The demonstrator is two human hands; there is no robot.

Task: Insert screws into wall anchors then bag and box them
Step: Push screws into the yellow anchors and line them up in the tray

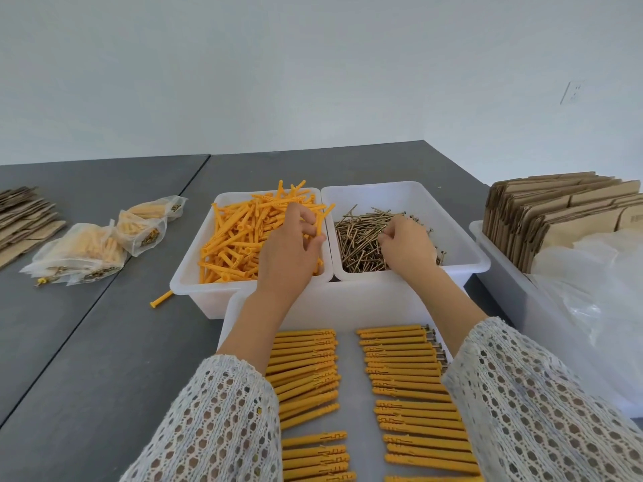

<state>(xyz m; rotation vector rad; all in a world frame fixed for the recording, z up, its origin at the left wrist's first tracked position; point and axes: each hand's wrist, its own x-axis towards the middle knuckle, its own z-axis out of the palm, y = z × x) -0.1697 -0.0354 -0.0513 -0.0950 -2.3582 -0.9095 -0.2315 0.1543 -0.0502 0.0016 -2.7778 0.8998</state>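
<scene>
A white bin [188, 273] holds a heap of loose orange wall anchors [236, 238]. My left hand [292, 248] is inside it, fingers curled round one orange anchor [319, 222]. To its right a second white bin [466, 252] holds brass screws [358, 238]. My right hand [407, 247] reaches into that pile with fingers curled; whether it pinches a screw is hidden. In front of me a white tray [348, 377] carries two rows of assembled anchors with screws [403, 370].
Filled clear bags of anchors [83, 252] lie on the grey table at left, with flat cardboard [24, 220] beyond. One stray anchor [161, 299] lies beside the anchor bin. At right a white bin holds folded cardboard boxes [556, 217] and clear plastic bags [598, 290].
</scene>
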